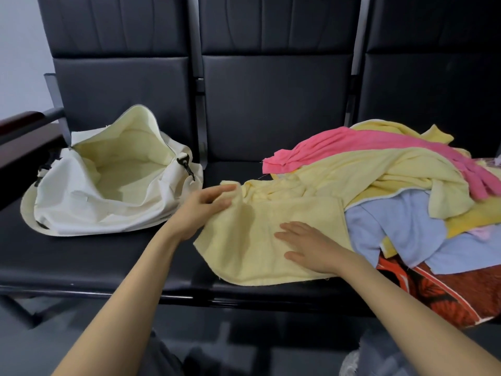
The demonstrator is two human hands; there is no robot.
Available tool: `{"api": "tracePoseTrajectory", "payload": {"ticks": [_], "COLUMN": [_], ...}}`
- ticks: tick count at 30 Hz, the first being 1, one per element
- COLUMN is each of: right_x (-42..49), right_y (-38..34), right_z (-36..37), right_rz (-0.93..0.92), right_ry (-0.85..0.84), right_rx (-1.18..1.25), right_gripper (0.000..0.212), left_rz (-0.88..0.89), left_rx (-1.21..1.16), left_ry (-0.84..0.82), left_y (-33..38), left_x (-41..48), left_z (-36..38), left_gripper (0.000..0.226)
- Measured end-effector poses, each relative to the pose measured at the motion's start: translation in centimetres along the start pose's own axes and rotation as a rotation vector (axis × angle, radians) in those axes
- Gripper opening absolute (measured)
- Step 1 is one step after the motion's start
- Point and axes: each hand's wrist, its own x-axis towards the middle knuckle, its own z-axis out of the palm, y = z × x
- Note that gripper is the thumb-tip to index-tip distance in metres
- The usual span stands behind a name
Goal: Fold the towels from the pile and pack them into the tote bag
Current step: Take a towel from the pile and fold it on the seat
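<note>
A pale yellow towel (260,240) lies spread on the middle seat of a dark bench, its near edge hanging over the seat front. My left hand (202,210) pinches the towel's upper left edge. My right hand (309,246) lies flat on the towel with straight fingers. To the right sits the towel pile (393,185), with pink, yellow, light blue and red patterned cloths. The cream tote bag (67,202) rests on the left seat, its mouth wide open and a pale yellow towel visible inside.
The dark bench (108,261) has upright padded backs behind the seats. A dark red armrest (19,123) stands at the far left. Black clips (187,165) hang at the bag's right rim. Below the seat front are my knees and the floor.
</note>
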Motion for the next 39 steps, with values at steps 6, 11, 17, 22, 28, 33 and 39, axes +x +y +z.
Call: {"api": "tracePoseTrajectory", "payload": {"ticks": [6,11,17,22,28,33,39], "right_x": [-1.0,-1.9,-3.0,-2.7,-3.0,-3.4,-4.1], "right_y": [1.7,3.8,4.9,5.2,4.7,5.6,6.5], "right_z": [-2.0,-3.1,-3.7,-3.7,-3.6,-2.9,-2.5], "right_rz": [0.237,0.492,0.665,0.661,0.574,0.639,0.663], "right_ry": [0.297,0.316,0.211,0.210,0.187,0.147,0.156], "right_rx": [0.359,0.963,1.186,0.998,0.783,0.610,0.497], "right_gripper": [0.032,0.026,0.028,0.037,0.059,0.039,0.037], "left_rz": [-0.023,-0.047,-0.084,-0.101,-0.110,-0.105,-0.267], "left_rx": [-0.006,-0.132,-0.119,-0.185,-0.137,0.196,0.593], "left_ry": [-0.184,-0.213,-0.251,-0.290,-0.236,-0.006,0.078], "left_y": [2.8,3.9,3.6,3.0,2.3,1.1,-0.3], "left_x": [2.3,4.4,5.6,5.7,4.7,4.0,3.1], "left_z": [7.4,12.9,18.0,18.1,16.0,13.7,11.8], "left_gripper": [0.069,0.073,0.071,0.056,0.067,0.031,0.038]}}
